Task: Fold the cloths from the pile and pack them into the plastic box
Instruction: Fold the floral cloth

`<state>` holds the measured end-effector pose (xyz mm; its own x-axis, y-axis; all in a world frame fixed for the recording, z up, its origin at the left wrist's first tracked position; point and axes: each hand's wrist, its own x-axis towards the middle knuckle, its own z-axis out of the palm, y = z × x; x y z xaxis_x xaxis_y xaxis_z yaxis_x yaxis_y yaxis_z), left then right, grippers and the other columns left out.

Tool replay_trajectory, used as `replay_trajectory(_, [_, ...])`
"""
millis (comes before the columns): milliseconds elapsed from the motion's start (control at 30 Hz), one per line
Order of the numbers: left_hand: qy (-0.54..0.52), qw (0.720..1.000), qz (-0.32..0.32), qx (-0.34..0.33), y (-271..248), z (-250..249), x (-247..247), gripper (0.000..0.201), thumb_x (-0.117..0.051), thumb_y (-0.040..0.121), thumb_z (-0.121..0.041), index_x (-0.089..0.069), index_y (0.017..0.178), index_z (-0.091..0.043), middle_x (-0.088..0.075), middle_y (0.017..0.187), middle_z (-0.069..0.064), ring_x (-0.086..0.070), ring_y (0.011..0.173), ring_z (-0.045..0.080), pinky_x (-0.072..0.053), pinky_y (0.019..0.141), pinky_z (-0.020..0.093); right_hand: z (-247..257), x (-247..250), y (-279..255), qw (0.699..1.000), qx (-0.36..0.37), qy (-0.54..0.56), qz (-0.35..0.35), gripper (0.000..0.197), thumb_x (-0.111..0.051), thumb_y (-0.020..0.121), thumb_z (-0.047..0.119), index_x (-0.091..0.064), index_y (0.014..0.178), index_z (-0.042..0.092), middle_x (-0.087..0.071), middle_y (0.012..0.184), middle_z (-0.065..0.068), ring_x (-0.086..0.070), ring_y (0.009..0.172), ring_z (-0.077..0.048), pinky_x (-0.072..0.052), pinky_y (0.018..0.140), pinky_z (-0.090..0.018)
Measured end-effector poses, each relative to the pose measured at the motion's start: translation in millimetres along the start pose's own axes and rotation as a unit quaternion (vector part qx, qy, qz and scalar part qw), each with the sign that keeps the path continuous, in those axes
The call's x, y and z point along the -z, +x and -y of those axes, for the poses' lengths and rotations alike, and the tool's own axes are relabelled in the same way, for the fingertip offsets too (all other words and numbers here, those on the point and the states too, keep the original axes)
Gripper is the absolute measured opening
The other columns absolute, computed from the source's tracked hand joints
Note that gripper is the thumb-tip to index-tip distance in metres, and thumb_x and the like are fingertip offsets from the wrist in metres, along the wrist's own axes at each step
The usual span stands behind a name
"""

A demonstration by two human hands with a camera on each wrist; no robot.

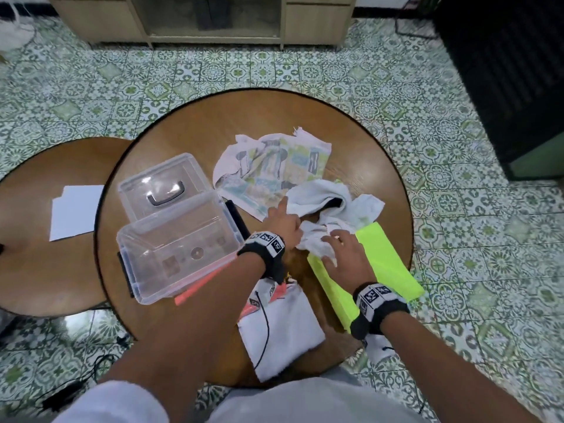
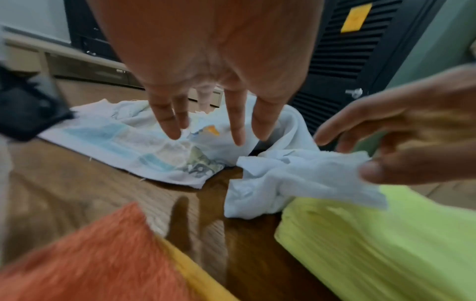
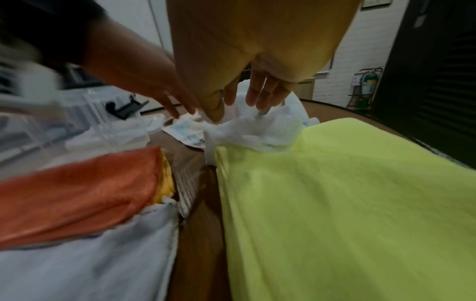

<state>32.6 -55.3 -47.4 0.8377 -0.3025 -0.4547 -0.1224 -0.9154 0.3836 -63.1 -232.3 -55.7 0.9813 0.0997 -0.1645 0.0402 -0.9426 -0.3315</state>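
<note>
A crumpled white cloth (image 1: 332, 199) (image 2: 283, 173) (image 3: 252, 130) lies mid-right on the round wooden table (image 1: 229, 126). My right hand (image 1: 341, 248) (image 3: 239, 103) pinches its near edge between thumb and fingers, and the edge is lifted over a folded yellow-green cloth (image 1: 384, 264) (image 3: 335, 203). My left hand (image 1: 282, 219) (image 2: 237, 126) reaches to the same cloth with straight fingers and holds nothing. Behind lies a patterned cloth (image 1: 268, 166) (image 2: 123, 142), spread flat. The clear plastic box (image 1: 146, 288) stands at the left, its lid (image 1: 158, 178) swung open behind it.
Folded orange cloth (image 1: 198, 286) (image 3: 77, 193) and folded white cloth (image 1: 283, 325) lie at the table's near edge, partly under the box. A lower round table (image 1: 45, 254) with white paper (image 1: 76, 212) stands to the left. Tiled floor surrounds both.
</note>
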Motion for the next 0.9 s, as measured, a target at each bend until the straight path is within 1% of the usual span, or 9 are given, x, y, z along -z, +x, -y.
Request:
replay_trajectory(67, [0.038,0.998,0.038,0.013,16,-7,4,0.029,-0.054,0.093,-0.025,-0.062,0.119,-0.014,-0.022,0.156,0.014,-0.032,0.134,0.039,-0.038,0.105,0.045,-3,2,-8,1.0,0.01,0.029,-0.008,0.038,-0.066,0.083,0.018,-0.061,0.121,0.016,-0.05,0.13,-0.009,-0.05,0.118,-0.032,-0.043,0.097,-0.042])
replay_trajectory(200, [-0.037,0.999,-0.023,-0.009,15,-20,21,0.02,-0.053,0.09,-0.009,-0.072,0.097,-0.004,-0.07,0.103,0.015,-0.065,0.095,0.034,-0.053,0.078,0.037,-9,27,-2,0.996,0.032,0.073,-0.048,0.03,-0.065,0.081,0.009,-0.065,0.111,0.012,-0.052,0.126,-0.01,-0.052,0.116,-0.031,-0.046,0.096,-0.043])
replay_trajectory(367, [-0.129,0.973,-0.144,-0.126,-29,-55,83,0.014,-0.06,0.082,-0.003,-0.069,0.086,-0.013,-0.067,0.09,0.003,-0.062,0.088,0.023,-0.048,0.075,0.028,5,99,34,0.966,0.029,0.185,-0.181,0.042,-0.066,0.076,0.004,-0.059,0.116,0.015,-0.051,0.117,-0.005,-0.054,0.104,-0.018,-0.044,0.087,-0.025])
replay_trajectory(467, [-0.208,0.948,-0.181,-0.157,-56,-70,128,0.018,-0.064,0.08,-0.004,-0.053,0.086,-0.017,-0.054,0.073,-0.002,-0.054,0.063,0.018,-0.045,0.06,0.029,28,132,41,0.946,0.074,0.295,-0.113,0.064,-0.083,0.068,0.017,-0.051,0.123,0.022,-0.054,0.114,0.001,-0.058,0.095,-0.012,-0.044,0.076,-0.021])
replay_trajectory(567, [-0.286,0.925,-0.186,-0.165,-73,-77,168,0.025,-0.064,0.08,-0.013,-0.046,0.09,-0.028,-0.058,0.077,-0.002,-0.059,0.058,0.022,-0.051,0.056,0.033,53,146,36,0.906,0.104,0.411,0.014,0.097,-0.089,0.062,0.037,-0.032,0.141,0.035,-0.048,0.136,0.01,-0.053,0.119,-0.005,-0.048,0.093,-0.023])
replay_trajectory(667, [-0.279,0.928,-0.188,-0.161,-86,-81,197,0.028,-0.066,0.081,-0.013,-0.045,0.094,-0.028,-0.062,0.082,-0.002,-0.063,0.065,0.024,-0.053,0.055,0.037,81,157,33,0.905,0.104,0.411,-0.027,0.087,-0.082,0.075,0.039,-0.034,0.147,0.027,-0.052,0.138,0.013,-0.05,0.123,0.0,-0.041,0.099,-0.019])
replay_trajectory(767, [-0.369,0.885,-0.216,-0.182,-100,-79,211,0.034,-0.069,0.086,-0.011,-0.043,0.107,-0.017,-0.059,0.086,0.002,-0.056,0.068,0.014,-0.048,0.062,0.029,99,175,32,0.885,0.109,0.424,-0.157,0.024,-0.061,0.09,0.048,-0.066,0.101,0.028,-0.065,0.082,0.013,-0.058,0.074,-0.002,-0.045,0.067,-0.028])
replay_trajectory(833, [-0.444,0.853,-0.197,-0.191,-111,-72,208,0.054,-0.076,0.08,-0.022,-0.039,0.12,-0.02,-0.061,0.1,0.005,-0.057,0.084,0.014,-0.05,0.077,0.027,100,189,31,0.879,0.098,0.422,-0.201,0.05,-0.044,0.091,0.062,-0.055,0.068,0.018,-0.043,0.06,0.009,-0.038,0.057,-0.006,-0.031,0.056,-0.028])
replay_trajectory(900, [-0.384,0.887,-0.179,-0.182,-118,-66,193,0.066,-0.082,0.069,-0.036,-0.046,0.123,-0.021,-0.063,0.109,0.001,-0.058,0.093,0.008,-0.049,0.084,0.025,103,205,26,0.877,0.061,0.421,-0.222,0.065,-0.034,0.096,0.062,-0.038,0.059,0.009,-0.029,0.053,0.011,-0.027,0.052,-0.005,-0.023,0.049,-0.027])
